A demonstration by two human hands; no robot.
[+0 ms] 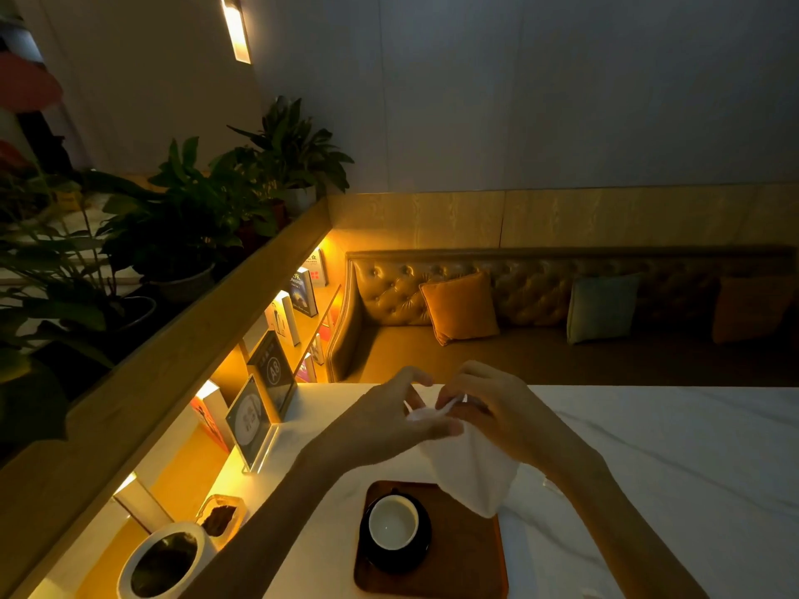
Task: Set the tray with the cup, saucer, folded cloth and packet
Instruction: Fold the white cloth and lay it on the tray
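**Cloth held up over tray, both hands gripping**

White tabletop (670,469). Tufted bench (540,352) with orange cushion (460,306) beyond its far edge. Potted plants (186,218) on ledge beyond left edge. Wooden tray (467,564) at near side, toward left edge. White cloth (475,473) hangs in air, covering tray's far right corner. White pot (164,559) and sign holder (250,421) along left edge. Black saucer (372,555) on tray's left half, white cup (393,523) on it. Left hand (389,419) and right hand (493,408) both pinch cloth's top.
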